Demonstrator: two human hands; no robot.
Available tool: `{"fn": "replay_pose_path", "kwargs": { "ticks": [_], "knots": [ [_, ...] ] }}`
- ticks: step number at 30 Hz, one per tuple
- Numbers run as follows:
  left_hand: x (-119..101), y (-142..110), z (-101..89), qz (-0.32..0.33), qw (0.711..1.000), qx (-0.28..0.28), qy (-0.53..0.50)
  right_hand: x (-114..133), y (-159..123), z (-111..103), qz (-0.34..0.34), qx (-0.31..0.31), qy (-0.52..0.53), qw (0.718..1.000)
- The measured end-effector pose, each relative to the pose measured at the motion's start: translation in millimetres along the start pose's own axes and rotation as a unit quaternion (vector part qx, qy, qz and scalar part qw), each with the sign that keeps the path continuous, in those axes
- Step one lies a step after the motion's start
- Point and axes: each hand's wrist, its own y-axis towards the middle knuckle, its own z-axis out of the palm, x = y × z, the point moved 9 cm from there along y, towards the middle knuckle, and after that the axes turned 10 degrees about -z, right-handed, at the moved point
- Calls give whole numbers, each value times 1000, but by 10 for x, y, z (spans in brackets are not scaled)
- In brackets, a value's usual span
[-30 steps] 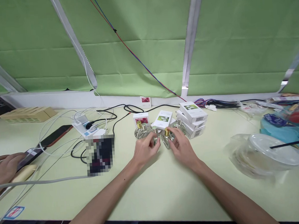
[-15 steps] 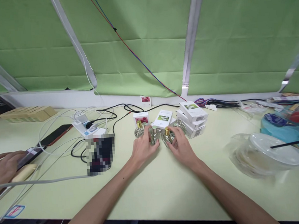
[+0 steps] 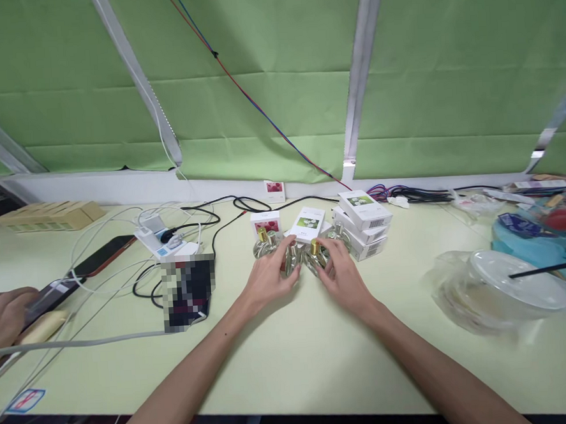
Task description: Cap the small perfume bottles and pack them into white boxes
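Observation:
My left hand (image 3: 269, 277) is curled around a small clear glass perfume bottle with a silver cap (image 3: 294, 260), index finger at the cap and thumb low on the near side. My right hand (image 3: 343, 273) grips another glass perfume bottle with a gold cap (image 3: 315, 248); its thumb and fingers lie on either side. Left of these, a gold-capped bottle (image 3: 261, 239) and a silver-capped bottle (image 3: 272, 239) stand close together, partly behind my left hand. Behind my right fingers is one more bottle (image 3: 340, 233), mostly hidden.
Behind the bottles lie a flat white box (image 3: 307, 223), a white box with a red picture (image 3: 266, 222) and a stack of white boxes (image 3: 366, 220). A power strip (image 3: 163, 246) and cables spread leftward. Another person's hand (image 3: 6, 315) rests at far left; a lidded container (image 3: 512, 287) stands right.
My left index finger has shifted right, from beside the silver-capped bottles onto the cap of the bottle nearest my right hand. My right hand stays around the gold-capped bottle.

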Motion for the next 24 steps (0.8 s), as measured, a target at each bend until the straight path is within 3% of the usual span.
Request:
{"fn": "replay_pose_path", "kwargs": {
  "ticks": [9, 15, 24],
  "knots": [
    [22, 9, -59, 33, 998, 53, 16, -4, 2, 2, 6, 4, 4, 1000],
    [10, 12, -81, 36, 998, 53, 29, -8, -3, 8, 3, 4, 5, 1000],
    [37, 26, -83, -13, 998, 32, 49, 70, 9, 21, -20, 18, 44, 999]
  ]
}}
